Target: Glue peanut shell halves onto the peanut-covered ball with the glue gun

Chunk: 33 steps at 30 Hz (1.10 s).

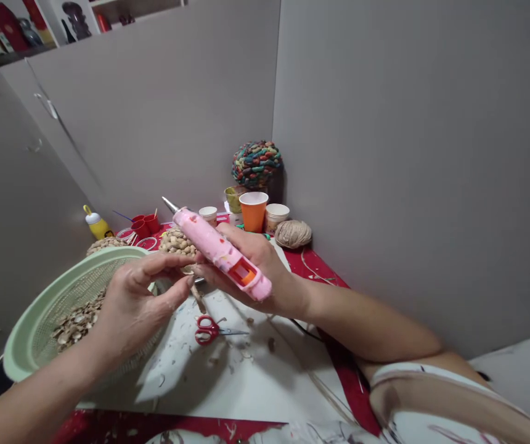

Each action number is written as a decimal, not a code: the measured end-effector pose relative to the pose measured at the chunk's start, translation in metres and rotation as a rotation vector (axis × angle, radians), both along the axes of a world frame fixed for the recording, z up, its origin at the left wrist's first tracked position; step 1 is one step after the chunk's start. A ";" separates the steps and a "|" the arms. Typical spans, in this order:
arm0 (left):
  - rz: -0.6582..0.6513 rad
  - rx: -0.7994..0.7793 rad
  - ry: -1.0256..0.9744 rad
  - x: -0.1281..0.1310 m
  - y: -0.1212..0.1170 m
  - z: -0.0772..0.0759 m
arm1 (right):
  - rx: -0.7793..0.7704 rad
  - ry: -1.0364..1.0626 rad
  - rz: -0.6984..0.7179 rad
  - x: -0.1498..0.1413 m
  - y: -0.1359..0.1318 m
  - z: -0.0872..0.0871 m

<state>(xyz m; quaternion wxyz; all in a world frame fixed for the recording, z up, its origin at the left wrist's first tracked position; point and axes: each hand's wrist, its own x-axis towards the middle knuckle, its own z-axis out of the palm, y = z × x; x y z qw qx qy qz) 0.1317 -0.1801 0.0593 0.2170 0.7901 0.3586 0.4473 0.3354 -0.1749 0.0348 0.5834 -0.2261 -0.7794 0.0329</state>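
My right hand (272,265) is wrapped round a pink hot glue gun (214,243), its metal nozzle tilted up to the left. Beside it, my left hand (138,302) pinches a small piece of nutshell (188,269) between thumb and fingertips, close to my right fingers. Just behind the hands is a rounded form covered with pale nutshells (177,243), partly hidden. Under my left hand stands a light green basket (22,333) with many loose nutshells (77,324) in it. Red-handled scissors (207,331) lie on the white sheet below the hands.
Scraps litter the white sheet (228,388) over a red cloth (360,394). Behind are an orange cup (254,213), white cups (277,214), a twine ball (293,234), a multicoloured ball (256,164), red cups (145,226) and a yellow bottle (98,226). Grey walls enclose the corner.
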 end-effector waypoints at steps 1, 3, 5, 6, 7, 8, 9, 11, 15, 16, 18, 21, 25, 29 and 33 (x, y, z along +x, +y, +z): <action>0.001 -0.006 -0.021 0.001 -0.001 -0.001 | 0.002 0.001 0.004 0.000 0.001 0.000; -0.002 -0.048 -0.071 0.002 -0.004 -0.001 | 0.019 -0.001 0.014 -0.001 0.004 -0.003; -0.020 -0.124 -0.140 0.003 -0.009 -0.002 | 0.028 -0.009 0.019 -0.003 0.006 -0.006; -0.028 -0.173 -0.184 0.003 -0.013 -0.003 | 0.027 -0.019 0.022 -0.004 0.007 -0.007; -0.034 -0.225 -0.237 0.004 -0.016 -0.005 | 0.023 -0.024 0.022 -0.005 0.008 -0.008; -0.037 -0.274 -0.293 0.004 -0.019 -0.008 | 0.017 -0.024 0.020 -0.005 0.008 -0.009; -0.039 -0.316 -0.350 0.004 -0.021 -0.012 | 0.009 -0.018 0.019 -0.006 0.007 -0.009; -0.045 -0.356 -0.442 0.004 -0.021 -0.022 | -0.012 -0.005 0.018 -0.007 0.005 -0.009; -0.014 -0.245 -0.474 0.001 0.003 -0.035 | -0.013 -0.001 0.000 -0.006 0.004 -0.007; -0.004 -0.213 -0.468 -0.001 0.012 -0.036 | 0.004 -0.004 0.001 -0.006 0.005 -0.007; -0.017 -0.215 -0.494 -0.004 0.028 -0.036 | 0.025 -0.006 0.006 -0.004 0.007 -0.007; -0.115 -0.348 -0.585 -0.003 0.041 -0.034 | 0.002 -0.015 -0.013 -0.002 0.011 -0.006; -0.223 -0.504 -0.638 0.004 0.041 -0.036 | -0.020 -0.038 -0.039 -0.002 0.016 -0.005; -0.262 -0.549 -0.659 0.008 0.043 -0.039 | -0.039 -0.051 -0.001 -0.001 0.020 -0.008; -0.297 -0.593 -0.656 0.008 0.047 -0.041 | -0.085 -0.078 0.007 0.000 0.023 -0.011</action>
